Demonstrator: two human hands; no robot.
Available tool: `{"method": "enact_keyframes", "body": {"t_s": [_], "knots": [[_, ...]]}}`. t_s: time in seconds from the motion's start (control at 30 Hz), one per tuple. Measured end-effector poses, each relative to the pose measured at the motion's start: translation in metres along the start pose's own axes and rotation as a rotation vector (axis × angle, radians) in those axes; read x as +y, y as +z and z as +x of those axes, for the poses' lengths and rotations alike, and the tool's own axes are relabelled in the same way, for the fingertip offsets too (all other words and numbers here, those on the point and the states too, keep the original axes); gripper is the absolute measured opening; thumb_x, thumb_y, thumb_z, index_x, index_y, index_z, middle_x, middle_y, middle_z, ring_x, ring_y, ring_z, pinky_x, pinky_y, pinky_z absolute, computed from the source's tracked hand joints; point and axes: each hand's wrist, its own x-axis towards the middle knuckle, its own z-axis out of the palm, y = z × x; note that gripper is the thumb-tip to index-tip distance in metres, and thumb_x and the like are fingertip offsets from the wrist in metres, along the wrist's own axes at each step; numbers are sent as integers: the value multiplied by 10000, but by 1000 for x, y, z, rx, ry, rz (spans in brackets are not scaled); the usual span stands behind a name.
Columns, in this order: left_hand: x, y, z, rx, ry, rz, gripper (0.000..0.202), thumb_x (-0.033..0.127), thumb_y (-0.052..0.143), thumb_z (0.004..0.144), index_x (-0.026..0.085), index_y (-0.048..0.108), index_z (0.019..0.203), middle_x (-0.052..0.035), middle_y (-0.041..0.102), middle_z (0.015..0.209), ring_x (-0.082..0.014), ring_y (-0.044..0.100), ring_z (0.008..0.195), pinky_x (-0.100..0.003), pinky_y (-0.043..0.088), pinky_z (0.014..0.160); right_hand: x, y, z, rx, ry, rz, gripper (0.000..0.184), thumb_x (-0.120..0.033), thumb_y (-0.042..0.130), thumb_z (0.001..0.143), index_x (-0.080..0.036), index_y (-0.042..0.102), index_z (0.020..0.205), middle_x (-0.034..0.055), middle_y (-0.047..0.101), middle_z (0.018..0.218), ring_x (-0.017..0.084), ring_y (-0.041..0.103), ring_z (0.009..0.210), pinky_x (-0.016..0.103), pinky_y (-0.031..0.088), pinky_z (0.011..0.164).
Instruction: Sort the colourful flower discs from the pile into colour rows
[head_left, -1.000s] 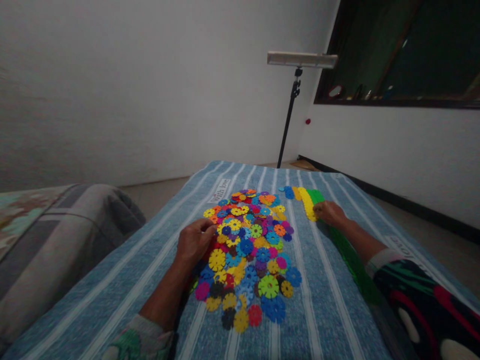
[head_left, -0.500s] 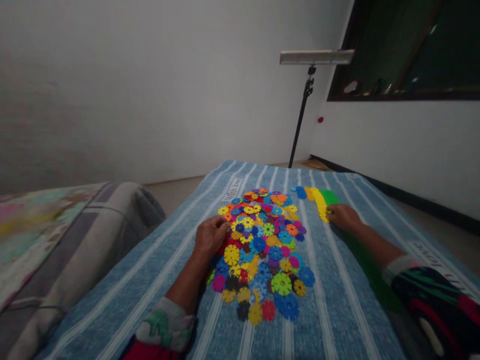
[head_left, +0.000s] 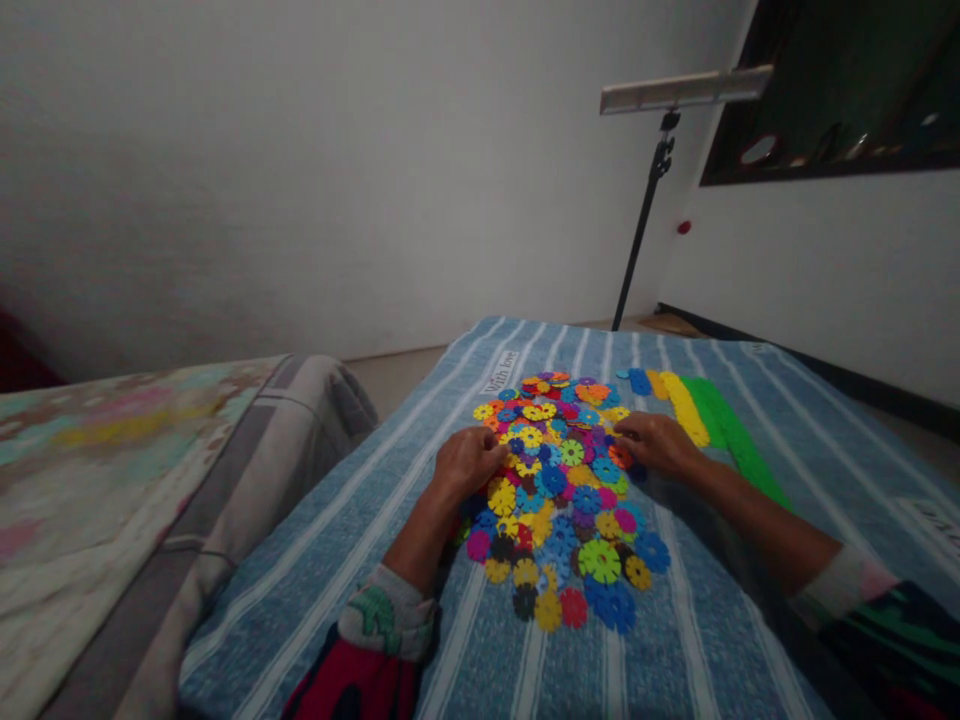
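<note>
A heap of notched plastic snowflake discs [head_left: 553, 482] in many colours lies on the striped cloth. At the heap's left edge is my left hand [head_left: 469, 463], fingers curled together; what they hold, if anything, is hidden. My right hand [head_left: 658, 445] reaches to the heap's upper right edge, thumb and fingers drawn together over the discs, and I cannot make out a piece in them. Right of that hand, discs lie in overlapping rows by colour: a yellow row [head_left: 685, 408], a long green row [head_left: 731, 430] partly hidden by my right forearm, and a short blue row [head_left: 640, 382].
The blue-and-white striped cloth [head_left: 337, 540] covers the table. To the left stands a surface with a patterned blanket [head_left: 172, 440]. Behind the table, a black stand [head_left: 637, 240] carries a light bar [head_left: 686, 92] near the wall and a dark window.
My right hand has moved left from the yellow row to the heap's right edge. The left hand stays at the heap's left side. The whole view has shifted, with things appearing further right.
</note>
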Motion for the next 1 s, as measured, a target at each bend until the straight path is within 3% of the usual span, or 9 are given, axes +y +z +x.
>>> {"method": "enact_keyframes", "body": {"t_s": [0.13,0.33,0.5,0.6,0.77,0.87,1.0], "knots": [[4,-16,-9,-153,34,50,276,472,651,712,205,652,640,18,570,541,-159,538,588,-257,278,551,-28,5,-1,-31,-153,91,199,-250,541,878,-205,728,828,50,702,860,177,611,795,251,389,687],[12,-19,-20,-206,78,141,193,360,752,563,214,632,601,21,562,568,-156,509,574,-262,281,546,-37,13,-3,-65,-189,111,208,-260,537,889,-195,702,782,42,677,840,164,596,766,245,375,662],[11,-13,-17,-212,117,82,147,251,732,532,209,593,553,42,496,513,-137,479,547,-253,272,525,-36,13,-9,-81,-184,171,200,-219,529,872,-199,715,802,36,689,828,165,610,768,245,400,687],[4,-9,-11,-229,149,-56,139,233,699,562,194,567,539,52,503,509,-114,462,530,-239,270,513,-34,13,-12,-55,-186,221,188,-206,542,848,-197,722,796,39,688,813,173,615,768,257,415,705],[-1,2,-3,-175,163,-484,219,294,696,597,175,527,525,66,468,479,-80,407,483,-218,281,484,-44,10,-14,9,-205,313,215,-221,538,844,-184,690,697,21,637,706,157,580,688,259,395,653],[8,9,-4,-120,145,-728,257,354,700,602,168,531,545,59,480,485,-69,398,469,-213,300,475,-59,7,-13,25,-187,450,211,-242,549,837,-178,682,686,-3,599,643,142,545,642,252,390,618],[26,18,-9,-144,119,-929,267,401,708,596,169,583,636,41,550,534,-97,497,474,-235,406,493,-79,6,-8,34,-71,688,166,-287,611,808,-166,723,832,-16,619,668,136,550,639,245,413,599]]}}
